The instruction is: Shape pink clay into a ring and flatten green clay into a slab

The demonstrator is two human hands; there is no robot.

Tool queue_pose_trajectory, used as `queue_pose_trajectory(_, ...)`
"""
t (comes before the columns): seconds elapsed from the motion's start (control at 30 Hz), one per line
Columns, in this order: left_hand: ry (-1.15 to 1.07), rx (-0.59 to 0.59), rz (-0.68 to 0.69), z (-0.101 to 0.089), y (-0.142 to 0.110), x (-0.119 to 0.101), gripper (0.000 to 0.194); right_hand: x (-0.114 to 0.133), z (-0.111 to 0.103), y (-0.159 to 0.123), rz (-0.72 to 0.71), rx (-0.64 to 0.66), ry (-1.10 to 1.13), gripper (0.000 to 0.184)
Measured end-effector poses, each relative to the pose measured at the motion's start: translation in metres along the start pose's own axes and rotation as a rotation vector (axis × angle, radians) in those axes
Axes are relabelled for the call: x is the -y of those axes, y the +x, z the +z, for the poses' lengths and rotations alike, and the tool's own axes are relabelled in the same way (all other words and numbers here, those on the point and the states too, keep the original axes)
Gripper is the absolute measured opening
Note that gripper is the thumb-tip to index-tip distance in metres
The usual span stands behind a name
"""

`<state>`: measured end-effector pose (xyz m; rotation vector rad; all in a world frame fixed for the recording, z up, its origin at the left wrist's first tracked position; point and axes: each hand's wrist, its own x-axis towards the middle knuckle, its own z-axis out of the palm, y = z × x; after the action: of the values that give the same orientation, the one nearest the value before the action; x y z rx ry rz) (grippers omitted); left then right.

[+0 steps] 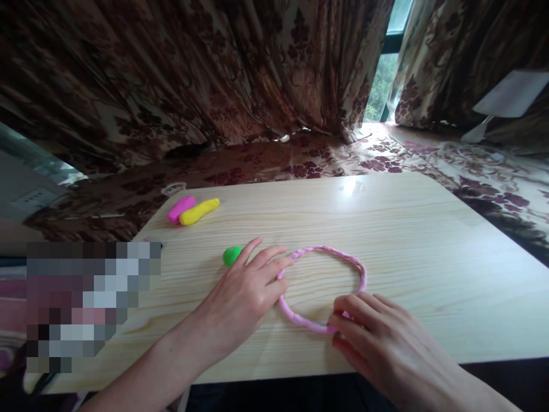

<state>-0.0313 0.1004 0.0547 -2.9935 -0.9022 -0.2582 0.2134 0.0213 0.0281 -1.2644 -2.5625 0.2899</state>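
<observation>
A thin pink modelling clay rope (363, 277) lies on the table, bent round into a ring and looking twisted along its upper side. At the ring's left edge is my left hand (249, 286), its fingers stretched out and apart, the tips touching the clay. My right hand (377, 329) has its thumb and fingers closed around the ring's lower right part, which hides that stretch of clay. Partly behind my left fingers sits a green clay ball (231, 256).
A yellow clay roll (199, 212) leans against a magenta clay piece (180, 210) at the table's far left. The wood-grain table (429, 240) has a blurred-out object (92, 306) at its left edge. Patterned curtains (257, 68) and a white lamp (510, 94) stand behind.
</observation>
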Motion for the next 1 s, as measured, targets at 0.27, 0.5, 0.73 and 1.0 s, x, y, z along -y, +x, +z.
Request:
queue_pose_trajectory(0.27,-0.170,-0.085,-0.044,0.004,-0.010,-0.038,0.030,-0.048,-0.036,0.012,0.011,-0.104,-0.270,0.026)
queue_pose_trajectory(0.5,-0.156,-0.014,-0.055,0.012,0.006,-0.026,0.023,-0.033,-0.028,-0.001,0.027,-0.134,-0.189,0.024)
queue_pose_trajectory(0.73,-0.264,-0.095,-0.098,0.009,0.001,-0.060,0.020,-0.047,-0.037,-0.007,0.051,-0.184,-0.187,0.030)
queue_pose_trajectory(1.0,-0.286,-0.226,-0.142,0.023,0.022,-0.080,0.016,-0.014,-0.011,-0.027,0.133,-0.049,-0.031,0.041)
